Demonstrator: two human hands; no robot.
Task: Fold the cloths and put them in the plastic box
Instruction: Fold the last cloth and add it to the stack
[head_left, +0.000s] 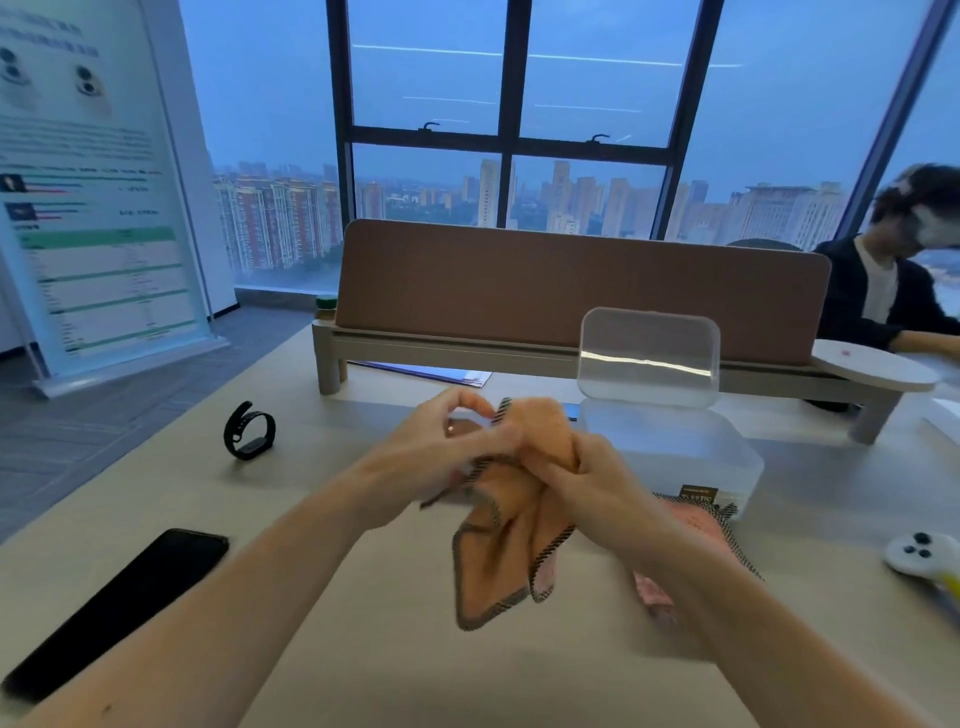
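Observation:
An orange cloth (498, 551) with a dark stitched border hangs above the table in mid-frame. My left hand (441, 457) pinches its upper edge, and my right hand (587, 483) grips the bunched top of it. A pink cloth (696, 525) with the same border lies flat on the table under my right forearm, partly hidden. Behind my hands stands the clear plastic box (727, 457), its hinged lid (649, 358) raised upright.
A black phone (119, 608) lies at the front left, a black wristband (248, 431) further back. A white device (919, 553) sits at the right edge. A desk divider (571, 291) on a shelf runs along the back. A person (893, 275) sits at the far right.

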